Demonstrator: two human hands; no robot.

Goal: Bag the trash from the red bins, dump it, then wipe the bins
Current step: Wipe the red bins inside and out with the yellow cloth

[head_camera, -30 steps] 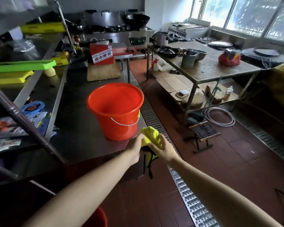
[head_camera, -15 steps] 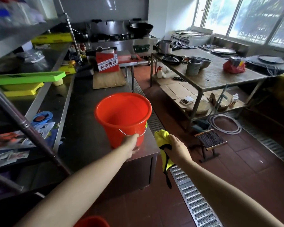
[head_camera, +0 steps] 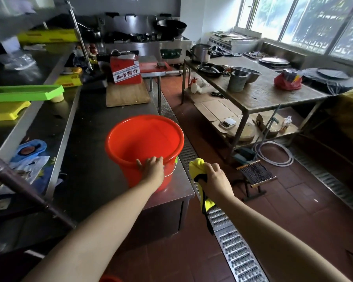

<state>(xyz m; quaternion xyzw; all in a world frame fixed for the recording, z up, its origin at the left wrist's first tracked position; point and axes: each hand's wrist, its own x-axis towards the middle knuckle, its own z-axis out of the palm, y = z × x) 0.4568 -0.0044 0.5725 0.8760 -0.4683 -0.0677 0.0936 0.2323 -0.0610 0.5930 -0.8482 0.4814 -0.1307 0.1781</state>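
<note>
**Red bin held at the counter's corner, cloth ready**

The red bin (head_camera: 144, 147) stands upright near the front right corner of the steel counter (head_camera: 94, 180), close to its right edge, and appears empty inside. Its near rim is gripped by the left hand (head_camera: 152, 169), fingers curled over the lip. A yellow cloth (head_camera: 200, 180) is clutched in the right hand (head_camera: 217, 183), held just off the counter's right edge, above the floor drain grate (head_camera: 238, 255), with a tail of the cloth hanging down.

The bin could be tipped or slid off the right edge if the wipe is pressed outward, since little counter is left beside it and only one rim point is held. The hanging tail could also be caught under the bin or dragged across the grate.

Compared with half a second ago, the left hand has been raised from the bin's lower wall to its rim. A second ago both hands were held together on the cloth; they are now apart.

Behind, a red box (head_camera: 125, 73) is seen on a wooden board (head_camera: 126, 95).
</note>
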